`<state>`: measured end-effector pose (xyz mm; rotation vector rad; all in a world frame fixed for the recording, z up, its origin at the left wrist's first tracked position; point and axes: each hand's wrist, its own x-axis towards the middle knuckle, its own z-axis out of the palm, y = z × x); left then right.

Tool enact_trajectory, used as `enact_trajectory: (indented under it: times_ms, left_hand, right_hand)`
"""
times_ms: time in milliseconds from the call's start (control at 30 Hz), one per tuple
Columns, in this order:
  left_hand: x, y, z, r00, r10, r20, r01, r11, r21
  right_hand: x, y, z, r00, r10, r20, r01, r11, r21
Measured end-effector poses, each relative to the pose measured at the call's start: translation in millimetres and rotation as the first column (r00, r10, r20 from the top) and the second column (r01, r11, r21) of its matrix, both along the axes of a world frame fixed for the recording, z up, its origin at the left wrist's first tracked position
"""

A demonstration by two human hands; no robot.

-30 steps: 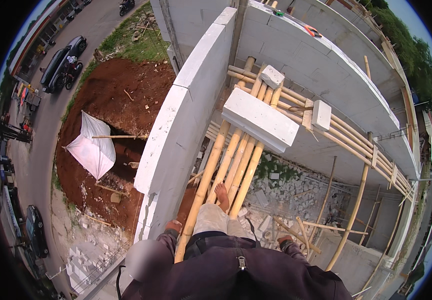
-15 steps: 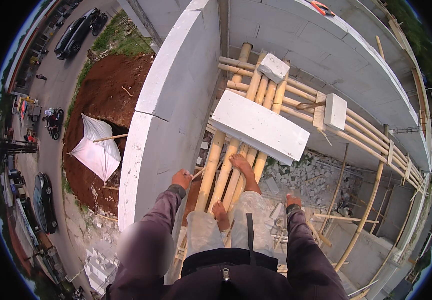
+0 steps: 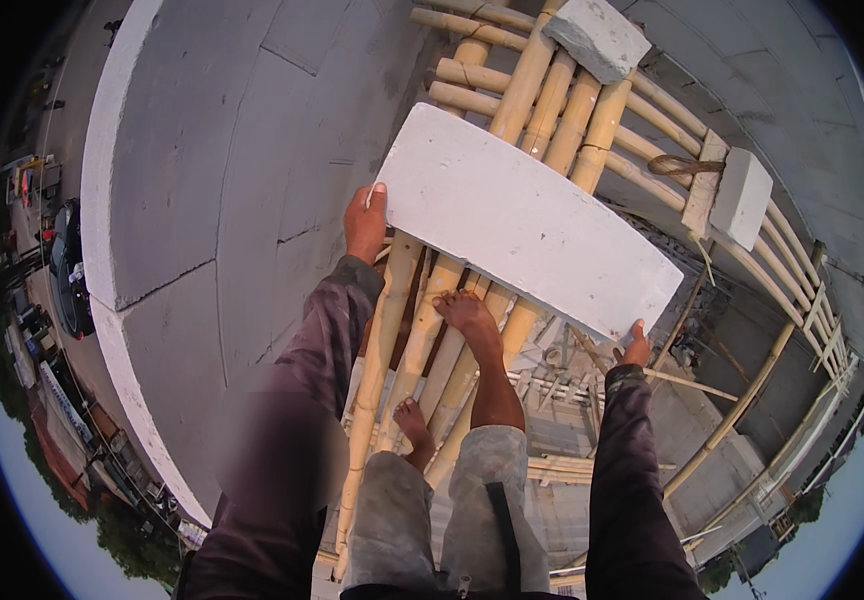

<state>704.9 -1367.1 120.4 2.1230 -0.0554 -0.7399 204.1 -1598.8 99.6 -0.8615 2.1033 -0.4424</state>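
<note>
A long white lightweight concrete block spans the bamboo poles in front of me, its right end lower in view than its left. My left hand is closed on the block's left end, thumb on the upper edge. At the lower right corner, my right hand grips the other end, with its thumb up along the edge and the other fingers partly hidden. Whether the block still rests on the poles cannot be made out. My bare feet stand on the bamboo poles just nearer than the block.
A grey block wall rises close on my left. Beyond the long block lie a broken block piece and a smaller block beside a strap-tied board. Gaps between the poles open onto rubble and floor far below. Another wall curves along the right.
Both hands have reached forward and taken hold of the block's two ends. My view has dipped closer to the block, so it and the poles look larger.
</note>
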Motion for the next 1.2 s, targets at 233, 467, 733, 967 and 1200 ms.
enact_trajectory:
  times_ms: [233,467,733,967,1200]
  left_hand:
    - [7.7,-23.1,114.2,0.961,-0.189,0.204,0.092,0.909,0.406]
    - [38.5,-40.3,140.9,0.934,-0.343,0.099,0.186,0.704,0.685]
    - [43.0,-53.3,150.9,0.762,-0.615,0.202,0.399,0.692,0.602]
    - [2.9,-25.0,131.8,0.102,-0.903,0.418,0.731,0.353,0.584]
    - [-21.4,-17.3,90.0,0.132,-0.752,0.646,0.603,0.578,0.549]
  right_hand:
    - [-20.2,-79.4,69.0,0.896,0.295,-0.333,-0.224,0.946,0.234]
    - [34.8,-130.9,88.0,0.507,0.706,-0.494,-0.490,0.708,0.509]
    - [87.0,-108.8,134.5,0.249,0.803,-0.542,-0.811,0.479,0.336]
    - [158.9,-25.5,198.4,-0.454,0.820,-0.349,-0.756,-0.148,0.638]
    - [134.2,-41.8,143.0,-0.355,0.696,-0.624,-0.920,-0.141,0.366]
